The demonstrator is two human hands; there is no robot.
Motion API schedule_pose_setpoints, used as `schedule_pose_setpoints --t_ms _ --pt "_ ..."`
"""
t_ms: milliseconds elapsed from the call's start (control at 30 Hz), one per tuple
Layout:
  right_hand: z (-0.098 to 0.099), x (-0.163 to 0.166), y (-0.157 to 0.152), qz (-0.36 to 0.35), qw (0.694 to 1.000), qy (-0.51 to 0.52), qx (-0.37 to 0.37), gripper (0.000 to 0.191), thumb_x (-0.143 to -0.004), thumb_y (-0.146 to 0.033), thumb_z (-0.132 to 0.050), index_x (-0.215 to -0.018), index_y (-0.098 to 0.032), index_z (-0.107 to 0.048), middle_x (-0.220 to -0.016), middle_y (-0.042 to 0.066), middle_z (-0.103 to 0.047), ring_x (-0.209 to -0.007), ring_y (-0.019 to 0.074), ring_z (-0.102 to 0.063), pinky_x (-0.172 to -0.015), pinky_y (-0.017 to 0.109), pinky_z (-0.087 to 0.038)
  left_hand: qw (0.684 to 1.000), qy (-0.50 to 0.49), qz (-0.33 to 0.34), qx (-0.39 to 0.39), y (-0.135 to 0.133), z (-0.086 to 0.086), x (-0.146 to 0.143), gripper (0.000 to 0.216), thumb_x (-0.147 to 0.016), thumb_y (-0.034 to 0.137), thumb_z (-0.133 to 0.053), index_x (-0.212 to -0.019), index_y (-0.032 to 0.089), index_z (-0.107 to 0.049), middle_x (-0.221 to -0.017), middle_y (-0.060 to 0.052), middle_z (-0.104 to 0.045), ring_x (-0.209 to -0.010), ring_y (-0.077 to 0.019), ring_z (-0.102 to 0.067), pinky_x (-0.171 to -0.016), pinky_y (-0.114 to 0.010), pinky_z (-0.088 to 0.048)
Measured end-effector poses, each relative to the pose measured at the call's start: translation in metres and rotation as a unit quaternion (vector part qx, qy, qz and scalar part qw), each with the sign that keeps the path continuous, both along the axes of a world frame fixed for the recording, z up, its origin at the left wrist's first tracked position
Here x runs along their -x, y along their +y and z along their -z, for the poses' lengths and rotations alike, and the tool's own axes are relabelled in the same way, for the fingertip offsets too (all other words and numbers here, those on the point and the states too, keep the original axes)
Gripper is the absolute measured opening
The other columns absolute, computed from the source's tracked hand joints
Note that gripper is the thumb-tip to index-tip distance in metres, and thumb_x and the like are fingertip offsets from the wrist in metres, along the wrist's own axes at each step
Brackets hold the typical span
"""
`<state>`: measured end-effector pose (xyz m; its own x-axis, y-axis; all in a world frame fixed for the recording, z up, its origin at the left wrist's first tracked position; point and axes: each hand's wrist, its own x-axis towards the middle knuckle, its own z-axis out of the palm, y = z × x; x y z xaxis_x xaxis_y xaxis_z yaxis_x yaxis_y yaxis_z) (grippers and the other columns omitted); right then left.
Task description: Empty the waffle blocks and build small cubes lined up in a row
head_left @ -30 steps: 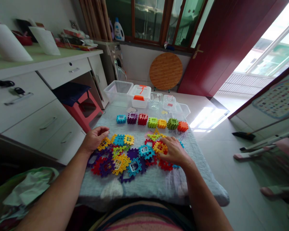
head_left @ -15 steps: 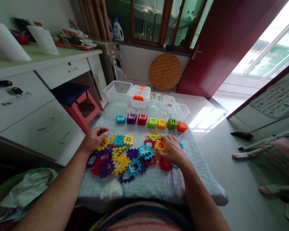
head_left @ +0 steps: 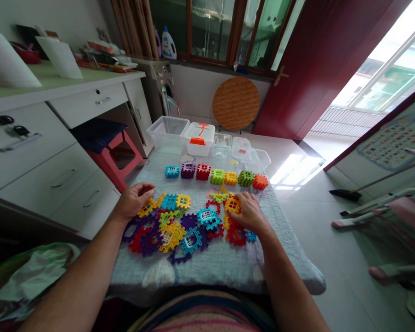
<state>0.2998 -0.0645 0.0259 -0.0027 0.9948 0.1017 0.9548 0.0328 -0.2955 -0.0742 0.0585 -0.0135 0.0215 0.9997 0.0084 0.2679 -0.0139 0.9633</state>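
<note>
A heap of flat, toothed plastic tiles in many colours lies on a cloth-covered table. My right hand grips a yellow tile at the heap's right side, fingers curled round it. My left hand rests at the heap's left edge, fingers bent over another yellow tile. Behind the heap stands a row of several assembled cubes, from a blue one on the left to an orange one on the right.
Clear plastic boxes and a white box with an orange latch stand at the table's far edge. White drawers and a red stool are on the left. A round wooden board leans on the far wall.
My right hand has drawn the yellow tile slightly up and away from the heap. My left hand has stayed where it was.
</note>
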Motion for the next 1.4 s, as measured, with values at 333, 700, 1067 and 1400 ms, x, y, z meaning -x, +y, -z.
schedule_pose_setpoints --t_ms 333,700,1067,1400 --pt "-0.007 0.003 -0.001 0.005 1.0 0.005 -0.008 0.033 -0.072 -0.035 -0.067 -0.1 -0.02 -0.064 -0.094 0.007 -0.055 -0.093 0.0244 -0.048 -0.087 0.036 -0.038 1.0 0.012 0.002 -0.001 0.0 -0.001 -0.001 0.052 -0.058 0.054 -0.075 -0.093 0.016 -0.066 -0.083 -0.004 -0.07 -0.072 -0.0179 -0.063 -0.063 -0.026 -0.052" --pt "-0.002 -0.003 -0.001 0.013 1.0 -0.016 0.013 0.038 -0.074 -0.04 -0.067 -0.107 -0.022 -0.063 -0.098 0.007 -0.055 -0.097 0.0248 -0.047 -0.087 0.036 -0.035 1.0 0.006 0.004 -0.004 0.0 0.001 0.0 0.05 -0.059 0.052 -0.075 -0.094 0.017 -0.067 -0.082 -0.003 -0.069 -0.07 -0.0168 -0.062 -0.062 -0.024 -0.051" --pt "-0.006 0.003 0.0 0.02 0.999 -0.036 0.024 0.039 -0.076 -0.044 -0.066 -0.107 -0.022 -0.062 -0.101 0.008 -0.055 -0.1 0.0257 -0.047 -0.088 0.036 -0.034 1.0 0.012 0.004 -0.005 0.0 0.001 -0.001 0.05 -0.059 0.053 -0.075 -0.093 0.017 -0.067 -0.083 -0.004 -0.069 -0.072 -0.0181 -0.063 -0.063 -0.026 -0.051" --pt "-0.024 0.009 0.005 0.01 0.993 -0.103 0.05 0.043 -0.072 -0.051 -0.066 -0.101 -0.02 -0.063 -0.101 0.01 -0.056 -0.098 0.0277 -0.047 -0.084 0.039 -0.035 1.0 0.022 0.007 -0.005 0.003 0.004 0.002 0.052 -0.06 0.055 -0.074 -0.094 0.017 -0.067 -0.083 -0.005 -0.07 -0.071 -0.0192 -0.064 -0.061 -0.027 -0.053"
